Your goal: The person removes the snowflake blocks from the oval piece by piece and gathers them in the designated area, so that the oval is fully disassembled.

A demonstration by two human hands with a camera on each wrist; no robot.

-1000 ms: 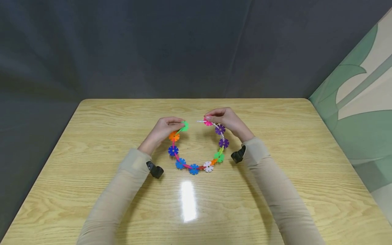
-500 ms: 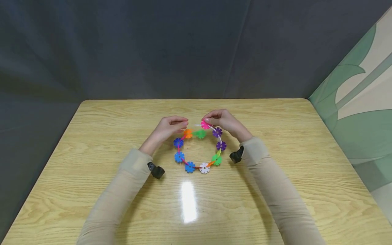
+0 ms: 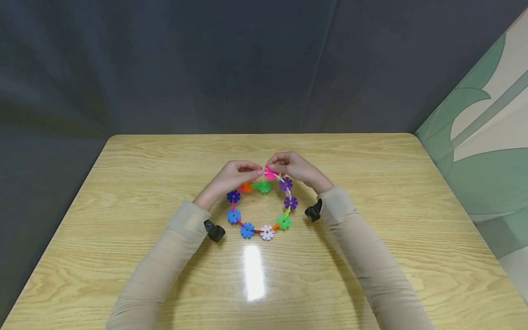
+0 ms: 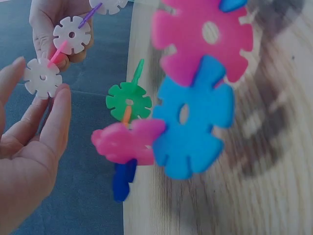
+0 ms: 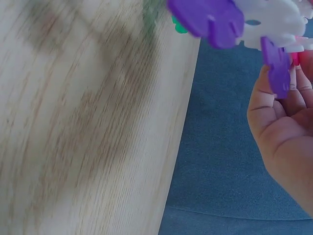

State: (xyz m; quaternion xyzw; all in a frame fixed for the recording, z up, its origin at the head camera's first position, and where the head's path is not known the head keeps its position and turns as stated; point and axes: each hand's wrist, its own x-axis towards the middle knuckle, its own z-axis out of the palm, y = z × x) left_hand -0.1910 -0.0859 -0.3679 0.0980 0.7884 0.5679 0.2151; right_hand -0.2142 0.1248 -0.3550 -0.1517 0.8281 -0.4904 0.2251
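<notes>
A chain of interlocking plastic snowflake discs hangs in a nearly closed loop between the hands. My right hand [image 3: 298, 167] pinches the pink snowflake disc [image 3: 270, 173] near one end. The white snowflake disc [image 4: 43, 78] at that end is slotted onto it, seen face-on in the left wrist view. Around the white disc's edges are the fingertips of my left hand [image 3: 236, 178], which seem to hold it. The green snowflake disc [image 3: 264, 186] forms the loop's other end, just below the hands, joined through a green piece to the orange snowflake disc [image 3: 246, 187].
A wood-grain table [image 3: 371, 247] lies under the hands. Behind it hangs a dark cloth [image 3: 214, 68], and a green leaf-patterned surface [image 3: 486, 183] borders the right side. Each wrist carries a small black camera [image 3: 215, 230].
The left hand has let go of the green end disc and moved right to the white one. My right hand has shifted left and slightly nearer with the pink disc, narrowing the loop.
</notes>
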